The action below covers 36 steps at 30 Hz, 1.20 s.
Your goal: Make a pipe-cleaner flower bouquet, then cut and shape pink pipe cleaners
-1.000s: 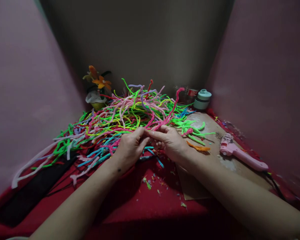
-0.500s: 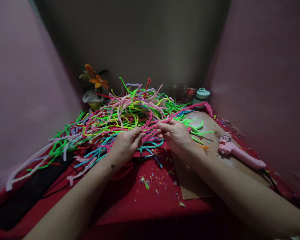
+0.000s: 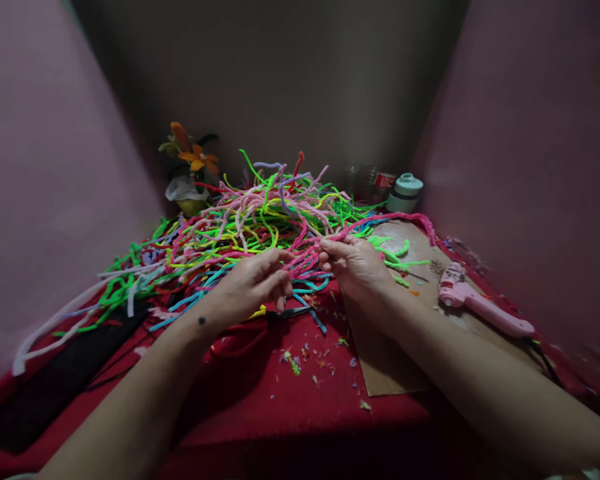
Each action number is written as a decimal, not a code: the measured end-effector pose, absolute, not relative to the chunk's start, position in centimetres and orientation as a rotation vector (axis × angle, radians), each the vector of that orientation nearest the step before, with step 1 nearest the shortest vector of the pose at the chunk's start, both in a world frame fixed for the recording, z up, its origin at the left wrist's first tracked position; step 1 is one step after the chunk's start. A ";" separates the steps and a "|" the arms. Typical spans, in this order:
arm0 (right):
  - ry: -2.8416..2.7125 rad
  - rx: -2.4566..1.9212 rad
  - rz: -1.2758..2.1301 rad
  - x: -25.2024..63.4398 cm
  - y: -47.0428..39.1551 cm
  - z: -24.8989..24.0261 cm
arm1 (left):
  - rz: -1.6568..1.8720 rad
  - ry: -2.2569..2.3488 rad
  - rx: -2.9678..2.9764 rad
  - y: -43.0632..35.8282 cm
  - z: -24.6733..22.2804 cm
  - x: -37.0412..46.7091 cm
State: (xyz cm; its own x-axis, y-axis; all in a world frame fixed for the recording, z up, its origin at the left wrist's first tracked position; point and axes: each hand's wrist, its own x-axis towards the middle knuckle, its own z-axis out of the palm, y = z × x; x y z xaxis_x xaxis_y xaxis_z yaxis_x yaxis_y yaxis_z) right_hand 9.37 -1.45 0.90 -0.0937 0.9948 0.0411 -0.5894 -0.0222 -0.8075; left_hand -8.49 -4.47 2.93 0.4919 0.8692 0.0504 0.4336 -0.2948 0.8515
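Note:
My right hand [image 3: 357,267] pinches a long pink fuzzy stem [image 3: 400,217], which arches away to the right and droops at its far end. To its left, my left hand [image 3: 257,283] has its fingers curled but apart, with nothing seen between them. Both hands are at the front of a tangled heap of colored fuzzy stems [image 3: 260,220], green, pink, yellow, blue and purple. Red-handled scissors [image 3: 240,340] lie on the cloth below my left hand, their blades partly behind its fingers.
A pink glue gun [image 3: 480,307] rests on a brown board [image 3: 385,367] at the right. Behind stand a lidded bottle [image 3: 405,193] and a potted orange flower [image 3: 197,158]. Colored scraps [image 3: 293,363] dot the red cloth [image 3: 260,413]. Black fabric [image 3: 55,393] lies left.
My left hand has let go of the pink stem and come slightly down, its fingers parting. My right hand still pinches the stem, whose far end has shifted right. More of the scissors shows.

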 end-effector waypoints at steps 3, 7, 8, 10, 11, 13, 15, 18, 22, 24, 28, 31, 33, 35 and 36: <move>-0.806 -0.677 1.516 9.3 -1.5 0.8 | 0.596 1.021 1.936 -4.5 3.3 -8.8; -0.800 -0.691 1.506 9.5 -1.4 0.7 | 0.500 1.115 2.060 -4.4 4.5 -10.8; -0.802 -0.702 1.507 9.5 -1.4 0.6 | 0.448 1.154 2.130 -4.5 4.6 -11.5; -0.815 -0.729 1.515 9.5 -1.4 0.5 | 0.265 1.220 2.299 -4.9 4.4 -12.8; -0.823 -0.740 1.521 9.4 -1.5 0.4 | 0.172 1.265 2.375 -5.2 4.0 -13.2; -0.839 -0.752 1.535 9.3 -1.6 0.3 | 0.072 1.376 2.518 -6.1 2.7 -13.7; -0.850 -0.745 1.554 9.1 -1.7 0.1 | 0.085 1.453 2.638 -6.9 1.4 -13.7; -0.857 -0.702 1.579 9.0 -1.7 0.0 | 0.120 1.435 2.707 -7.4 0.2 -13.5; -0.833 -0.680 1.591 9.2 -1.5 0.1 | 0.076 1.419 2.756 -7.1 0.6 -13.7; -0.825 -0.675 1.575 9.4 -1.3 0.2 | 0.090 1.423 2.787 -6.8 0.8 -14.0; -0.833 -0.681 1.553 9.5 -1.0 0.3 | 0.090 1.518 2.785 -6.8 1.2 -14.1; -0.855 -0.688 1.539 9.5 -1.0 0.2 | 0.039 1.655 2.753 -7.3 2.0 -13.0; -0.861 -0.692 1.539 9.5 -1.1 0.2 | -0.081 1.786 2.724 -7.7 2.8 -11.8; -0.851 -0.694 1.542 9.4 -1.2 0.3 | -0.221 1.919 2.704 -7.9 3.2 -10.7; -0.843 -0.696 1.540 9.4 -1.3 0.3 | -0.277 1.974 2.700 -7.9 3.3 -10.3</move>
State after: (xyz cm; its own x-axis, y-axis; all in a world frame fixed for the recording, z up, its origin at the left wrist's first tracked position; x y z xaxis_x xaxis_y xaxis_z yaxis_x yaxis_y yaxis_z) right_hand 9.40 -1.25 0.29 -0.1342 0.9905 0.0296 -0.5588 -0.0510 -0.8278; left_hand -10.29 -7.91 3.33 0.3028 0.9530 -0.0062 0.9178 -0.2933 -0.2675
